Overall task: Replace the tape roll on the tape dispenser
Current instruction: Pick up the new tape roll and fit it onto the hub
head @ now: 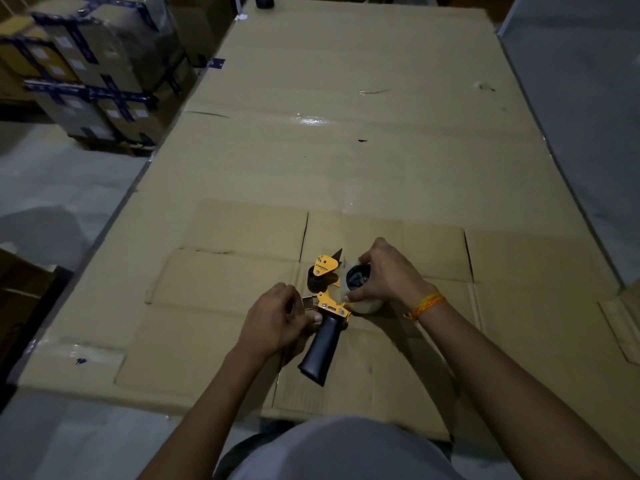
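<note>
A yellow tape dispenser (327,299) with a black handle lies on the flattened cardboard (346,150) in front of me. My left hand (277,318) grips its frame on the left side, just above the handle. A clear tape roll (360,292) sits on the dispenser's black hub at the right side. My right hand (388,271) wraps over the roll from the right, thumb at its lower edge. An orange thread band circles my right wrist. The dispenser's blade end points away from me.
Flattened cardboard sheets cover the whole work surface. Stacked cartons bound with dark blue tape (93,71) stand at the far left. A dark object (265,1) sits at the far edge. Grey floor (52,202) lies to the left.
</note>
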A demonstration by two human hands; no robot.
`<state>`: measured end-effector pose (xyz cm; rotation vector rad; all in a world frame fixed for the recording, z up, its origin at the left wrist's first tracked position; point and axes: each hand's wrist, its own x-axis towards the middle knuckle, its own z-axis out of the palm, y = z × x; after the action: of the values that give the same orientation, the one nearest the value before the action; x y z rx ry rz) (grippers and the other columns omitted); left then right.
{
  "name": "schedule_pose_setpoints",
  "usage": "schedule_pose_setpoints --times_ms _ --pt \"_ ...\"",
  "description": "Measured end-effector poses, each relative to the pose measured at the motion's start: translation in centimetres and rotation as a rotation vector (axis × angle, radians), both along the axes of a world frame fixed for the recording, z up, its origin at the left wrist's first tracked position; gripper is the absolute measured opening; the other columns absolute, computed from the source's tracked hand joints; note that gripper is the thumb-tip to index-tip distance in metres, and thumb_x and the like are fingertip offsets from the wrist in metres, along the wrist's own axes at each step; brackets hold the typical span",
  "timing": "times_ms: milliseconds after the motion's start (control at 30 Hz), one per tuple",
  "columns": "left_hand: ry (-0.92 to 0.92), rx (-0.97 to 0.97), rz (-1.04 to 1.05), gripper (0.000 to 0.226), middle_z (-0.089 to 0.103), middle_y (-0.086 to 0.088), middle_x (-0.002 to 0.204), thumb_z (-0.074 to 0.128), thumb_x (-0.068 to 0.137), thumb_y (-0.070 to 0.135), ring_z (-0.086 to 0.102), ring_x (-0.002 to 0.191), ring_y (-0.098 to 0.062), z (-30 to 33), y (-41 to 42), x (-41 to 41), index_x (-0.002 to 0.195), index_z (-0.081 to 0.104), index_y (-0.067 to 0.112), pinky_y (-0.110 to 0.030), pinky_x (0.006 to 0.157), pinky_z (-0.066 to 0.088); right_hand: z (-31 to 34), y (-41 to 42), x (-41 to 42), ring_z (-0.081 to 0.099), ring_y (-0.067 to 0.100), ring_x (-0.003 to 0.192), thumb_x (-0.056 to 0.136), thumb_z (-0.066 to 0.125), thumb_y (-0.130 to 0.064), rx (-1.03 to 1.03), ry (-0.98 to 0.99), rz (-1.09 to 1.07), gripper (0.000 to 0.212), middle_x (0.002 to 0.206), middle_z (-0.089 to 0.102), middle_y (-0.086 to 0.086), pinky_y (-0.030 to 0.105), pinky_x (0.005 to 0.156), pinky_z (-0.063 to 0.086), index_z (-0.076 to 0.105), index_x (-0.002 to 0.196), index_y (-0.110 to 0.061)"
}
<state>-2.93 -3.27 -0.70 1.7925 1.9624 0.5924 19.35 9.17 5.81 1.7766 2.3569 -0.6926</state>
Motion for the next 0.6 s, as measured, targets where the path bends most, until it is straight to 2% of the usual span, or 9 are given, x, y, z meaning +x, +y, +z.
schedule_pose_setpoints --times_ms 100,167,267,333,367,433,500,533,600 --pt "-0.159 -0.176 0.112 0.061 0.064 0.005 0.07 0.079 0.06 0.078 0.057 0.061 -0.009 1.5 -1.5 1.6 0.078 0.064 0.022 -0.034 0.055 0.048 -0.1 0.0 0.1 0.058 0.026 0.117 0.056 0.096 -0.064 0.001 0.014 -0.003 0.106 0.132 0.05 0.004 0.039 0.089 0.059 0.062 0.142 -0.012" --pt "-0.174 -0.282 0.1 0.064 0.067 0.004 0.07 0.08 0.055 0.082 0.062 0.061 -0.011 1.9 -3.1 2.8 0.079 0.064 0.024 -0.031 0.054 0.047 -0.3 0.1 0.2 0.057 0.026 0.121 0.057 0.097 -0.061 -0.008 0.031 0.003 0.107 0.135 0.049 0.004 0.038 0.092 0.059 0.06 0.146 -0.013" --pt "-0.058 -0.301 0.08 0.063 0.064 0.006 0.074 0.079 0.056 0.079 0.06 0.061 -0.006 2.1 -5.1 4.0 0.083 0.063 0.024 -0.026 0.054 0.048 -0.1 0.4 0.6 0.055 0.026 0.127 0.061 0.098 -0.055 -0.049 0.044 0.075 0.105 0.14 0.048 0.002 0.038 0.099 0.056 0.057 0.149 -0.016" --pt "-0.114 -0.29 0.128 0.058 0.064 0.007 0.068 0.084 0.059 0.071 0.063 0.055 0.001 2.0 -5.8 4.1 0.082 0.064 0.021 -0.013 0.044 0.04 0.3 0.8 0.8 0.053 0.025 0.13 0.063 0.099 -0.049 -0.073 0.024 0.155 0.103 0.143 0.048 0.001 0.036 0.102 0.055 0.056 0.151 -0.017" --pt "-0.15 -0.294 0.143 0.057 0.064 0.006 0.065 0.086 0.06 0.068 0.064 0.052 0.006 1.9 -6.0 4.0 0.081 0.064 0.02 -0.013 0.042 0.04 0.5 1.0 0.8 0.053 0.024 0.131 0.064 0.099 -0.046 -0.079 0.014 0.191 0.102 0.144 0.048 0.0 0.036 0.103 0.054 0.056 0.151 -0.017" --pt "-0.186 -0.3 0.15 0.057 0.066 0.003 0.064 0.087 0.061 0.067 0.065 0.048 0.004 1.9 -6.2 4.0 0.079 0.063 0.019 -0.018 0.042 0.047 0.9 1.3 0.7 0.052 0.024 0.132 0.065 0.099 -0.041 -0.086 -0.009 0.262 0.1 0.145 0.048 0.0 0.035 0.104 0.053 0.056 0.151 -0.018" --pt "-0.219 -0.314 0.163 0.058 0.07 0.001 0.067 0.087 0.059 0.068 0.069 0.046 -0.003 1.8 -6.4 4.0 0.078 0.062 0.02 -0.037 0.049 0.06 1.2 1.6 0.6 0.051 0.023 0.132 0.065 0.1 -0.037 -0.09 -0.032 0.333 0.097 0.146 0.049 0.0 0.034 0.105 0.052 0.056 0.15 -0.019" --pt "-0.241 -0.324 0.174 0.058 0.072 0.0 0.068 0.087 0.059 0.068 0.071 0.047 -0.006 1.7 -6.4 4.0 0.078 0.061 0.02 -0.045 0.052 0.061 1.3 1.7 0.6 0.051 0.023 0.132 0.065 0.1 -0.034 -0.087 -0.042 0.369 0.096 0.146 0.05 0.0 0.033 0.104 0.051 0.057 0.15 -0.019" --pt "-0.28 -0.333 0.188 0.059 0.074 -0.003 0.068 0.089 0.058 0.066 0.074 0.047 -0.01 1.6 -6.5 4.0 0.078 0.059 0.019 -0.049 0.051 0.061 1.5 1.9 0.6 0.051 0.023 0.133 0.067 0.099 -0.028 -0.089 -0.051 0.421 0.092 0.146 0.051 0.0 0.031 0.104 0.049 0.057 0.149 -0.019"
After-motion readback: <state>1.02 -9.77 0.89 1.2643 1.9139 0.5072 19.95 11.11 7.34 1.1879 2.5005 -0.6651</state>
